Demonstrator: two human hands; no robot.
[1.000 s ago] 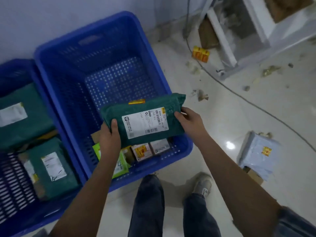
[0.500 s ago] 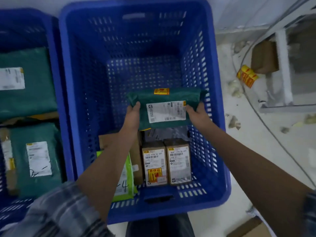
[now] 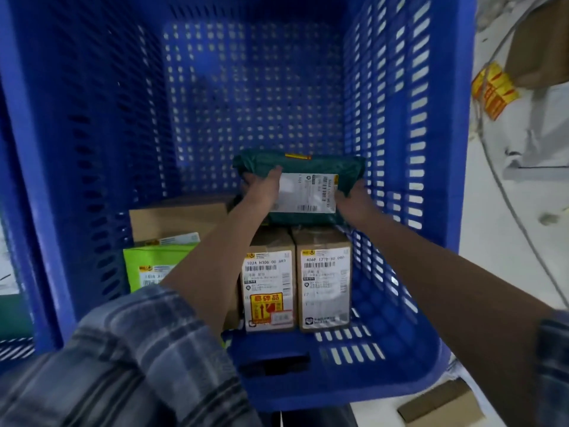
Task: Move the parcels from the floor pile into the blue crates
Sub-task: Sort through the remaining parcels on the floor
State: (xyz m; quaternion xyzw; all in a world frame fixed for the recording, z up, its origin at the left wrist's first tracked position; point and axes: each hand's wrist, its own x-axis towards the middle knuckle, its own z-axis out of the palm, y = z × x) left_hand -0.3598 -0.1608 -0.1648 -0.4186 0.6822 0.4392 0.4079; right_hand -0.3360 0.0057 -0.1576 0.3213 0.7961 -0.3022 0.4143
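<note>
- The soft dark-green plastic mailer parcel with a white shipping label is inside the perforated blue plastic crate, low over the crate floor toward the right wall, label side up. It lies just beyond the far ends of the two boxes below and seems to overlap them; whether it already rests on anything cannot be told.
- The left hand grips the parcel's left end, thumb on top at the label's edge and fingers hidden beneath. The right hand holds the right end in the same way, though its fingers are mostly hidden under the bag. A grip at both ends likely keeps a floppy bag flat and level as it goes down.
- Two narrow brown cardboard boxes with white labels, one bearing an orange fragile sticker and the other plain, lie side by side and touching near the crate's front right corner, labels up. Packing them tightly against the front wall leaves the far floor free.
- A bright green padded mailer lies at the front left, partly over a flat brown cardboard carton behind it.
- The far half of the crate floor is bare mesh, so the green parcel is probably being set into that open row behind the boxes.
</note>
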